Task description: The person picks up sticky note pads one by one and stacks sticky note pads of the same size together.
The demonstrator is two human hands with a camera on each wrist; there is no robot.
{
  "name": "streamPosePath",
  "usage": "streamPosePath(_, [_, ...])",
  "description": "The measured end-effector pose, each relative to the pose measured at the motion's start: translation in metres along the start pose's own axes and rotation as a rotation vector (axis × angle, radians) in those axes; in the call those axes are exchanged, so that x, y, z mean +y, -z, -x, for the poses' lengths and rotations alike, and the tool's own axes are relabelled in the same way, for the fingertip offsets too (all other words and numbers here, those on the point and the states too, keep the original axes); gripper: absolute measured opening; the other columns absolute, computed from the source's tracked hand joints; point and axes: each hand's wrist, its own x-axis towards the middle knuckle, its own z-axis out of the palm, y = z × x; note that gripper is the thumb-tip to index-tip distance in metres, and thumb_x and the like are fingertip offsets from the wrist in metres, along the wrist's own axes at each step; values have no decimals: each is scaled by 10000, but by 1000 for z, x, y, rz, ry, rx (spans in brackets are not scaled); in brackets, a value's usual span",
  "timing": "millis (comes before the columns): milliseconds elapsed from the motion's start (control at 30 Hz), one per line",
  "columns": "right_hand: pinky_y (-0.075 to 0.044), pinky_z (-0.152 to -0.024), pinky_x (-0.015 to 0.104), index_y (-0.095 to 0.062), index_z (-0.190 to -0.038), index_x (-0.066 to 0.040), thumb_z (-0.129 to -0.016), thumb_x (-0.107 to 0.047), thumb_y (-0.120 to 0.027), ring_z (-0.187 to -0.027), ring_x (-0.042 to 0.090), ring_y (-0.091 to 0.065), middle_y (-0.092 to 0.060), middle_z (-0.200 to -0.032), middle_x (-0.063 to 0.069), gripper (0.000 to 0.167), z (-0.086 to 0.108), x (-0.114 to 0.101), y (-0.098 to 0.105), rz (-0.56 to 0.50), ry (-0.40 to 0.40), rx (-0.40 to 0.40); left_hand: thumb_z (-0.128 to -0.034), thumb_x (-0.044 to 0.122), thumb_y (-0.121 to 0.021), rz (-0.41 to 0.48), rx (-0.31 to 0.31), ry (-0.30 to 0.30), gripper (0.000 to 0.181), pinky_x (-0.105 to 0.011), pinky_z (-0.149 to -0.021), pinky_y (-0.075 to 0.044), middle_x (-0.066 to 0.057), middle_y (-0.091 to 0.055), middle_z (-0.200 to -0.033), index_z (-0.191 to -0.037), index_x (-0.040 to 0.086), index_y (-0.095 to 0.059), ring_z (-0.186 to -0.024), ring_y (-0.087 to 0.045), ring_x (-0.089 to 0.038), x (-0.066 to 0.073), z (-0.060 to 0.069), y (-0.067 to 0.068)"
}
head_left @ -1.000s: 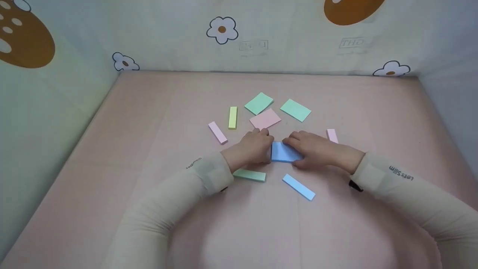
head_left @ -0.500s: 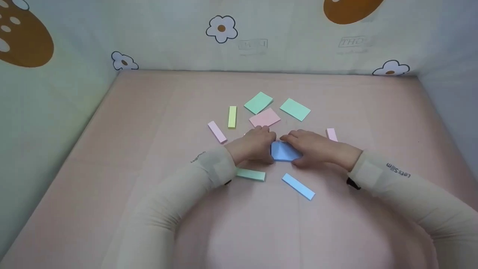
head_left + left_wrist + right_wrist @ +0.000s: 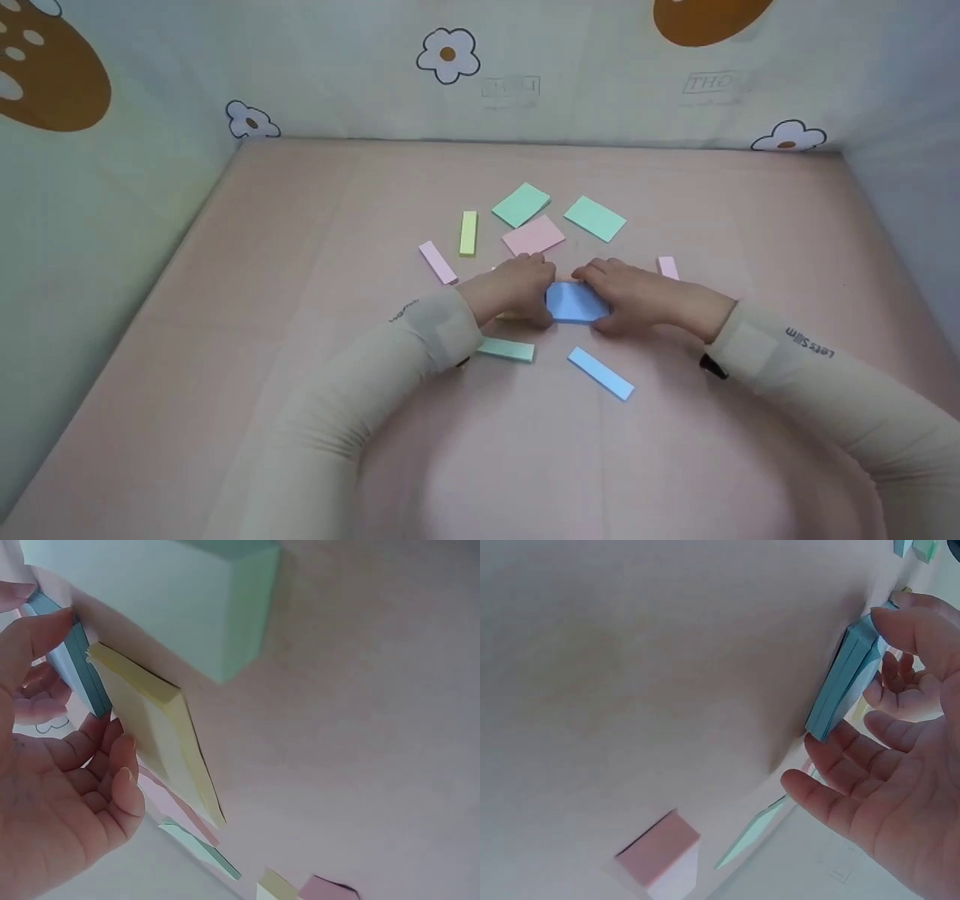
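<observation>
Between both hands is a stack of blue sticky note pads [image 3: 576, 303], low over the table. Its edge shows more than one layer in the right wrist view, where the blue stack [image 3: 840, 686] stands tilted. My left hand [image 3: 521, 289] pinches the left end, thumb on the near edge and fingers at the far edge. At the opposite end my right hand [image 3: 634, 294] grips the pads the same way. A yellow sticky note pad [image 3: 154, 724] lies beside the left hand, mostly hidden under it in the head view.
Beyond the hands lie a pink pad [image 3: 534, 235] and two green pads [image 3: 521, 205]. A yellow strip pad [image 3: 468, 234] and a pink strip pad [image 3: 437, 262] are left; another pink strip [image 3: 667, 268] is right. Nearer are a green strip [image 3: 508, 349] and a blue strip [image 3: 601, 373].
The left hand has shifted slightly right, uncovering a bit of the yellow pad. The right fingertips moved a little away from the left hand. The blue stack stays nearly in place.
</observation>
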Motion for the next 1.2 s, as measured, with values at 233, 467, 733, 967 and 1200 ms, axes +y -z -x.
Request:
streamPosePath(233, [-428, -907, 380, -441, -1229, -7, -776, -150, -678, -1007, 236, -490, -519, -1123, 124, 530, 2, 2, -2, 56, 59, 45, -767, 317, -702, -29, 17, -22, 523, -318, -860, -413, -37, -507, -1033, -1193, 81, -511, -934, -449, -184, 1, 1, 0])
streamPosePath(467, [-433, -845, 364, -470, -1173, 14, -746, -126, -685, -913, 231, -489, -523, -1038, 114, 498, 0, 3, -2, 104, 94, 54, -764, 313, -700, -61, 30, -38, 517, -307, -840, -404, -39, -494, -991, -1178, 69, -509, -908, -449, -192, 2, 2, 0])
streamPosePath(733, [-435, -884, 369, -473, -1198, -15, -764, -153, -682, -961, 229, -486, -517, -1096, 114, 501, 0, -1, -4, 96, 34, 44, -762, 309, -708, -47, 32, -34, 511, -313, -823, -413, -33, -512, -985, -1181, 82, -523, -901, -463, -185, 2, 2, 1])
streamPosePath(967, [-419, -917, 372, -441, -1238, -23, -782, -155, -662, -1031, 237, -456, -494, -1158, 114, 523, 2, -1, -3, 53, 10, 32, -772, 299, -700, -23, 27, -16, 504, -312, -817, -424, -31, -522, -979, -1190, 84, -518, -895, -479, -187, 3, 3, 1])
streamPosePath(1200, [-401, -930, 423, -385, -1287, -6, -813, -220, -645, -1099, 279, -439, -469, -1241, 148, 581, 4, 4, 11, -23, -6, 47, -769, 278, -703, -17, 18, -10, 518, -317, -834, -433, -40, -524, -997, -1204, 76, -507, -902, -482, -191, 4, 4, 2])
